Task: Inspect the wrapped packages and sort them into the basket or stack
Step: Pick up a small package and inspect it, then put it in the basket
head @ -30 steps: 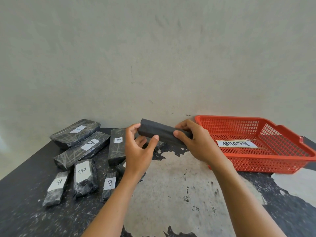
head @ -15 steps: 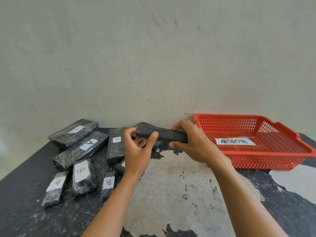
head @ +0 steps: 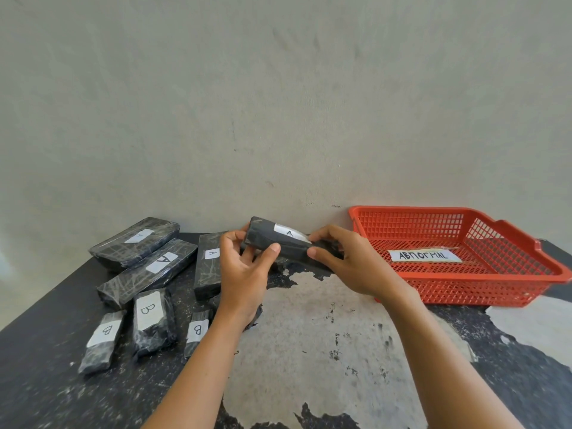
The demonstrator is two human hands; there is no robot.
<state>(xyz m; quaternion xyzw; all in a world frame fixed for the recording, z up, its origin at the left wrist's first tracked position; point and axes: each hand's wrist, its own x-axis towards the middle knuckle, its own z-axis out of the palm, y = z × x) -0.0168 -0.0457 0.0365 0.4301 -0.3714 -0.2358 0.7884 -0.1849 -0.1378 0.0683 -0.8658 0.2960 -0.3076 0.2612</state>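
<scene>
A long black wrapped package [head: 283, 243] with a white "A" label is held above the table between both hands. My left hand [head: 244, 274] grips its left end with thumb in front and fingers behind. My right hand [head: 349, 264] pinches its right end. To the right stands an empty red plastic basket [head: 464, 292] with a paper label reading "ABNORMAL". On the left lie three long "A" packages [head: 148, 267] and several shorter "B" packages [head: 153, 320].
The table [head: 309, 351] is black with worn pale patches and butts against a grey wall. One small package lies partly hidden under my left wrist. The table's left edge runs diagonally at the lower left.
Both hands have turned the held package, so its white "A" label now faces up toward me. The package sits slightly lower and closer to the other packages.
</scene>
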